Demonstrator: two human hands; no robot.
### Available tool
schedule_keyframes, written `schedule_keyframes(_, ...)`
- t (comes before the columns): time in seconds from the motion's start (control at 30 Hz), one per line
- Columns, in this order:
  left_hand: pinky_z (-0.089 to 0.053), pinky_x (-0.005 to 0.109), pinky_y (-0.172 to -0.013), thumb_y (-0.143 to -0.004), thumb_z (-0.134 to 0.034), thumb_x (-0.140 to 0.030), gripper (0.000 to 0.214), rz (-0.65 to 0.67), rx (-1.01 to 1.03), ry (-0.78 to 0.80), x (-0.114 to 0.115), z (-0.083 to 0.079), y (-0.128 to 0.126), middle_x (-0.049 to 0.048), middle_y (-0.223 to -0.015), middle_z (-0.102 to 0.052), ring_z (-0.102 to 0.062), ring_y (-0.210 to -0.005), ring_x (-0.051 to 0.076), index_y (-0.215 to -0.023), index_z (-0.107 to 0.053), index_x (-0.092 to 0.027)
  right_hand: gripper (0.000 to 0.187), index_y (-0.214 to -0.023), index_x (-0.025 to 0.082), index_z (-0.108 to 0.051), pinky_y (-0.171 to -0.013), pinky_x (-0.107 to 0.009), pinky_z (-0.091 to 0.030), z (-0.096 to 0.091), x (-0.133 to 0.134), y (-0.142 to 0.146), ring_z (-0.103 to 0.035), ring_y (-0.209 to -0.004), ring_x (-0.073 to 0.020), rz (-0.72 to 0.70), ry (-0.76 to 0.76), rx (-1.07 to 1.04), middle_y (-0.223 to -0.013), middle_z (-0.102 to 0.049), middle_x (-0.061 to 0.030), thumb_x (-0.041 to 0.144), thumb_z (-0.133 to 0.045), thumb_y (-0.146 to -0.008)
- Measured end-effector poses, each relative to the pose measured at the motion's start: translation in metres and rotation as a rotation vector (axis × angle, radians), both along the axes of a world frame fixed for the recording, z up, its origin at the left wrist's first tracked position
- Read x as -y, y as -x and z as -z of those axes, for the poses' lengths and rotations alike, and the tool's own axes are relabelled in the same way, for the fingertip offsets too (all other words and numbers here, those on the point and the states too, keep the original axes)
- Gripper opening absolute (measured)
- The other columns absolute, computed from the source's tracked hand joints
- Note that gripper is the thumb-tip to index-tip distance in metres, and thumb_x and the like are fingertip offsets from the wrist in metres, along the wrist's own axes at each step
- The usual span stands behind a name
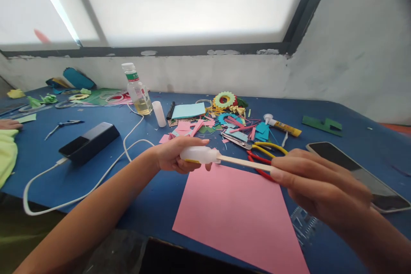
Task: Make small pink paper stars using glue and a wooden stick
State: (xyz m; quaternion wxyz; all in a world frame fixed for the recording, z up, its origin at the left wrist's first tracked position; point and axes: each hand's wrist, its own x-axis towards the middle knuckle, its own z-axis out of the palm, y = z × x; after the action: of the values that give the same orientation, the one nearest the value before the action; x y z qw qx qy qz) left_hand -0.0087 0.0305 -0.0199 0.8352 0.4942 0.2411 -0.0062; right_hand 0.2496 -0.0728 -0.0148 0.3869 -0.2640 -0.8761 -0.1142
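My left hand (178, 154) is wrapped round a small white plastic bottle (198, 154), held on its side with the neck pointing right. Between the fingertips of my right hand (314, 175) is a flat wooden stick (245, 162). The stick's far end meets the mouth of the bottle; whether it goes inside I cannot tell. Below both hands a pink sheet of paper (231, 214) lies flat on the blue table (150, 205). Scissors (260, 150) with red and yellow handles lie just behind the stick, partly covered by my right hand.
Coloured paper scraps (231, 124) are heaped behind. A clear bottle (138, 92), white cylinder (159, 114) and yellow tube (285, 127) stand or lie around them. A phone (359, 175) lies right; a black power bank (90, 141) with white cable left. Another person's sleeve (8, 154) shows far left.
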Motion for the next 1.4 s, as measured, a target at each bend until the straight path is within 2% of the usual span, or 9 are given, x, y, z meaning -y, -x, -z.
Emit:
schedule_keyframes(0.13,-0.012,0.019,-0.025,-0.082,-0.041,-0.054,0.051,0.020,-0.005,-0.040,-0.002,-0.002,0.004,-0.0049,-0.036,-0.029,-0.012,-0.029,0.005,-0.074,-0.064,-0.009,0.025,-0.102,0.027,-0.055,-0.061,-0.032,-0.051,0.000,-0.001,0.002,-0.060,-0.066,-0.0155,-0.039,-0.105,0.076,-0.078,-0.066,-0.0038,0.011,-0.047,-0.085)
schedule_keyframes(0.27,-0.011,0.019,-0.026,-0.080,-0.044,-0.055,0.049,0.015,-0.008,-0.062,-0.002,-0.002,0.005,-0.0048,-0.039,-0.031,-0.011,-0.032,0.005,-0.074,-0.064,-0.011,0.023,-0.090,0.024,-0.060,-0.056,-0.030,-0.051,0.002,-0.003,0.004,-0.061,-0.060,-0.0147,-0.106,-0.236,0.073,-0.072,-0.067,-0.0052,0.016,-0.038,-0.091)
schedule_keyframes(0.37,-0.011,0.018,-0.026,-0.079,-0.046,-0.054,0.047,0.002,-0.006,-0.068,-0.002,-0.002,0.006,-0.0049,-0.041,-0.031,-0.011,-0.033,0.005,-0.075,-0.063,-0.011,0.031,-0.084,0.028,-0.061,-0.053,-0.030,-0.050,0.004,-0.001,0.003,-0.061,-0.056,-0.0144,-0.090,-0.236,0.047,-0.068,-0.067,-0.0027,0.016,-0.034,-0.092)
schedule_keyframes(0.7,-0.012,0.019,-0.029,-0.078,-0.045,-0.052,0.045,-0.058,-0.013,-0.105,-0.001,-0.003,0.006,-0.0054,-0.043,-0.026,-0.013,-0.033,0.004,-0.071,-0.062,-0.010,0.024,-0.090,0.024,-0.061,-0.056,-0.032,-0.049,0.007,0.000,0.001,-0.062,-0.065,-0.0171,-0.100,-0.210,0.066,-0.073,-0.067,-0.0061,0.013,-0.039,-0.089)
schedule_keyframes(0.8,-0.013,0.019,-0.030,-0.079,-0.045,-0.049,0.042,-0.105,-0.017,-0.151,0.001,-0.003,0.004,-0.0029,-0.048,-0.036,-0.015,-0.036,0.004,-0.074,-0.061,-0.011,0.022,-0.099,0.022,-0.059,-0.059,-0.032,-0.049,0.005,-0.003,0.003,-0.061,-0.065,-0.0172,-0.106,-0.145,0.052,-0.077,-0.067,-0.0068,0.012,-0.046,-0.085)
schedule_keyframes(0.93,-0.013,0.018,-0.032,-0.080,-0.047,-0.048,0.039,-0.171,-0.041,-0.243,0.006,-0.005,-0.001,-0.0011,-0.056,-0.044,-0.022,-0.038,0.005,-0.079,-0.060,-0.011,0.036,-0.107,0.024,-0.052,-0.060,-0.030,-0.050,0.004,-0.011,0.009,-0.061,-0.067,-0.0159,-0.061,0.012,0.016,-0.081,-0.066,-0.0054,0.002,-0.045,-0.080)
schedule_keyframes(1.13,-0.024,0.017,-0.036,-0.077,-0.058,-0.048,0.037,-0.196,-0.042,-0.440,0.012,-0.003,-0.007,-0.0031,-0.051,-0.043,-0.032,-0.042,0.006,-0.074,-0.061,-0.011,0.020,-0.094,0.020,-0.052,-0.059,-0.024,-0.051,0.018,-0.019,0.025,-0.064,-0.065,-0.0128,-0.081,0.050,-0.144,-0.073,-0.068,-0.0017,0.004,-0.049,-0.083)
schedule_keyframes(1.3,-0.035,0.016,-0.045,-0.073,-0.065,-0.046,0.038,-0.213,0.001,-0.547,0.015,-0.003,-0.008,-0.0003,-0.070,-0.054,-0.045,-0.057,0.007,-0.093,-0.065,-0.014,0.015,-0.087,0.021,-0.053,-0.048,-0.019,-0.049,0.021,-0.014,0.031,-0.065,-0.063,-0.0119,0.091,0.118,-0.276,-0.070,-0.067,0.0004,0.008,-0.049,-0.084)
schedule_keyframes(1.4,-0.040,0.016,-0.050,-0.071,-0.069,-0.040,0.036,-0.214,0.045,-0.569,0.017,-0.003,-0.009,0.0011,-0.079,-0.058,-0.050,-0.067,0.009,-0.098,-0.065,-0.016,0.018,-0.085,0.022,-0.055,-0.049,-0.018,-0.049,0.018,-0.015,0.029,-0.064,-0.062,-0.0110,0.064,0.117,-0.328,-0.069,-0.066,0.0017,0.005,-0.054,-0.081)
